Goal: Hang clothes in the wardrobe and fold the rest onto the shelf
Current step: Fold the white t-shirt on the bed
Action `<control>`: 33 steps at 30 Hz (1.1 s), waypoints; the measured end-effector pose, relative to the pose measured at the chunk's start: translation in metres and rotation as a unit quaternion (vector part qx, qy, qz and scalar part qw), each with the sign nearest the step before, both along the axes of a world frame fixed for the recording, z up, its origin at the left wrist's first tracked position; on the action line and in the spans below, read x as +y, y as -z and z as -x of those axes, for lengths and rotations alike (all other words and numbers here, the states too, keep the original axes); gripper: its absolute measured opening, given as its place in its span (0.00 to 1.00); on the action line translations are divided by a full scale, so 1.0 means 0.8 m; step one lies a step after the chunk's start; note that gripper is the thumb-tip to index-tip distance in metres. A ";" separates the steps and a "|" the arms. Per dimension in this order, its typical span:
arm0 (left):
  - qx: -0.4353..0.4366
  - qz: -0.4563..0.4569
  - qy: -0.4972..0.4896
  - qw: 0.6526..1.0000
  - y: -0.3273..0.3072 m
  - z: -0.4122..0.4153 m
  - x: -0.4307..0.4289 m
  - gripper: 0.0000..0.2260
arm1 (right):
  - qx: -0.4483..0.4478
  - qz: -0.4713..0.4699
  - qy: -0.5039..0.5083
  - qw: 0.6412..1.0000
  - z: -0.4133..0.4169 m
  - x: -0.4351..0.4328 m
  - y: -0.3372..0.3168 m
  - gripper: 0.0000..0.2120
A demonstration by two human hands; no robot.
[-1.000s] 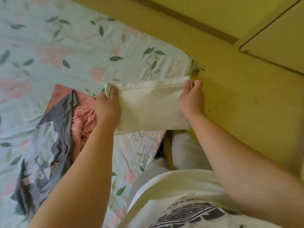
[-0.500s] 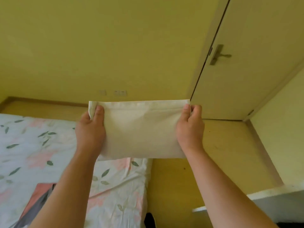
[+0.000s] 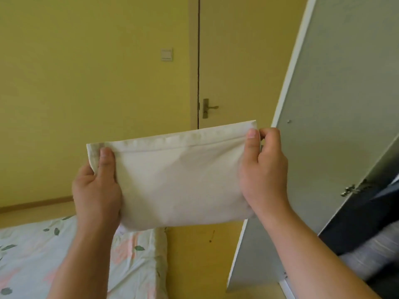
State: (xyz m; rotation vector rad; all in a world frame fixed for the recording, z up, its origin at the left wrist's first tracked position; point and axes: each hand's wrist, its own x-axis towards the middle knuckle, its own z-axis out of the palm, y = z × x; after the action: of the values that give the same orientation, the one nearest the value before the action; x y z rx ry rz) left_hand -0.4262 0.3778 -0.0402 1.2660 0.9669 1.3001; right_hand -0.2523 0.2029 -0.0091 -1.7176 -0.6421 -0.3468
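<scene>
- Left hand [image 3: 97, 190] and right hand [image 3: 263, 169] each pinch one end of the folded cloth [image 3: 179, 180], thumbs in front and fingers curled behind, holding it up in mid-air.
- Bed [image 3: 32, 255] is below, and the cloth is clear of it.
- Wardrobe door [image 3: 334, 104] stands open on the right, with dark clothes [image 3: 367, 212] inside.
- I reckon folding's done and this is the carry. Next I'd swing right and keep it flat. Can't see the shelf.

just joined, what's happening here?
A person holds a folded cream cloth in the air, left hand pinching its left end and right hand its right end. The bed is below on the left; an open wardrobe door stands at right, dark clothes visible past it. The cloth is not yet on a shelf.
</scene>
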 end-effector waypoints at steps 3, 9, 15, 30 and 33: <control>-0.006 -0.028 0.050 0.998 -0.024 -0.020 -0.058 0.21 | -0.014 -0.021 0.055 0.998 -0.001 -0.081 -0.018 0.11; -0.004 -0.082 0.189 0.979 -0.073 -0.098 -0.163 0.21 | -0.035 -0.026 0.200 0.979 -0.015 -0.230 -0.054 0.10; -0.041 -0.128 0.349 0.927 -0.123 -0.197 -0.274 0.19 | -0.029 -0.064 0.346 0.935 -0.011 -0.367 -0.078 0.11; -0.078 -0.136 0.689 0.707 -0.201 -0.361 -0.569 0.20 | -0.049 -0.067 0.665 0.742 0.043 -0.609 -0.142 0.14; -0.069 -0.140 0.725 0.671 -0.219 -0.374 -0.616 0.17 | -0.041 -0.057 0.693 0.718 0.051 -0.644 -0.157 0.14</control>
State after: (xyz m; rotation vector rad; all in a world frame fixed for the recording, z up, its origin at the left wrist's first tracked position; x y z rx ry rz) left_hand -0.1268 -0.1150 0.1352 1.5206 -0.4978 0.1822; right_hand -0.2929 -0.3121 0.1161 -1.7625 0.7696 -1.4619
